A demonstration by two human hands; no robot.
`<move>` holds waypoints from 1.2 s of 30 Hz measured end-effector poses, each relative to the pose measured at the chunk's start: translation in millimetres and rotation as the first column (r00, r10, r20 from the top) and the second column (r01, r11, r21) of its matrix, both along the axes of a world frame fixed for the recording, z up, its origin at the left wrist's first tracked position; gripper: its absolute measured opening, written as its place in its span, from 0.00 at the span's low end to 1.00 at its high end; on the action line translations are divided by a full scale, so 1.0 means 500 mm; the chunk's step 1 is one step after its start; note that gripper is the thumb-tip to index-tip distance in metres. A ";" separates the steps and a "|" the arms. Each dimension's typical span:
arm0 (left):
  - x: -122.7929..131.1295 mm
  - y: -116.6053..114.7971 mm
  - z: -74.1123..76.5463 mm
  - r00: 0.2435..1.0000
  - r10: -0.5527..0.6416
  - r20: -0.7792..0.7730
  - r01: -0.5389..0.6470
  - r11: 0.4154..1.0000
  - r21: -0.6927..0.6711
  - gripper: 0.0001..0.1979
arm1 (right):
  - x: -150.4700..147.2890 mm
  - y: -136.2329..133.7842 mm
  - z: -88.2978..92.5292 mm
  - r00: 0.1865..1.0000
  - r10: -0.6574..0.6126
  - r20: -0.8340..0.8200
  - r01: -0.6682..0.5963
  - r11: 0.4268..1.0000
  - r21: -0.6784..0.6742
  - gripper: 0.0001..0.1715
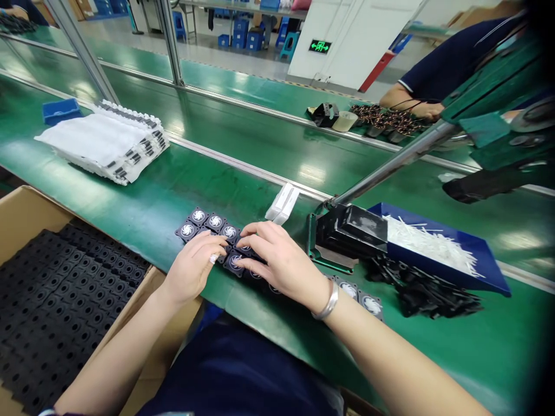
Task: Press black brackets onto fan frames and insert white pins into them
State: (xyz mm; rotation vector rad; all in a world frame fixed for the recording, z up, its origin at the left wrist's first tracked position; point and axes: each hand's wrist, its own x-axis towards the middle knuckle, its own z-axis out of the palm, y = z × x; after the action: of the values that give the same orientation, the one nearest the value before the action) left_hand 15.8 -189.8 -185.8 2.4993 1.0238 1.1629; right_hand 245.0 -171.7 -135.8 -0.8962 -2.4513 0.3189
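Small square cooling fans (pixel 215 221) with black frames and white blades lie in a double row on the green bench, running under my hands. My left hand (pixel 191 268) curls its fingers over fans at the near side, with something small and white on one finger. From the right, my right hand (pixel 284 260) reaches across the row. Its thumb and fingers are bent around fans, which it partly covers. More fans (pixel 372 305) show beyond my right wrist. The fingertips' exact contact is partly hidden.
A cardboard box (pixel 147 294) of black fan trays stands at left. White wrapped stacks (pixel 108 141) lie farther back. Behind my right hand are a small white block (pixel 282 203), a black-and-green fixture (pixel 351 231), a blue bin (pixel 489 271) of white strips and black cables (pixel 433 289). A co-worker's arm (pixel 403 97) is across the bench.
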 end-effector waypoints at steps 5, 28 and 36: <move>-0.002 0.009 0.009 0.999 0.040 -0.008 -0.040 0.999 0.001 0.11 | 0.003 -0.006 0.001 0.999 0.038 -0.009 -0.039 0.998 -0.053 0.11; 0.021 0.029 0.002 0.962 -0.135 -0.239 0.157 0.985 0.074 0.11 | 0.054 0.001 -0.025 0.995 -0.054 0.082 0.056 0.998 -0.016 0.09; 0.035 0.041 0.006 0.909 -0.154 -0.387 0.222 0.965 0.139 0.12 | 0.041 -0.010 -0.047 0.991 -0.057 0.120 0.053 0.998 0.041 0.12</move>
State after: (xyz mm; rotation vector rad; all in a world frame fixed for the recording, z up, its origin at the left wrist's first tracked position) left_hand 33.2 -169.4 -182.6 2.9651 0.7534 0.7696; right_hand 265.3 -176.6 -159.5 -0.9916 -2.5287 0.2036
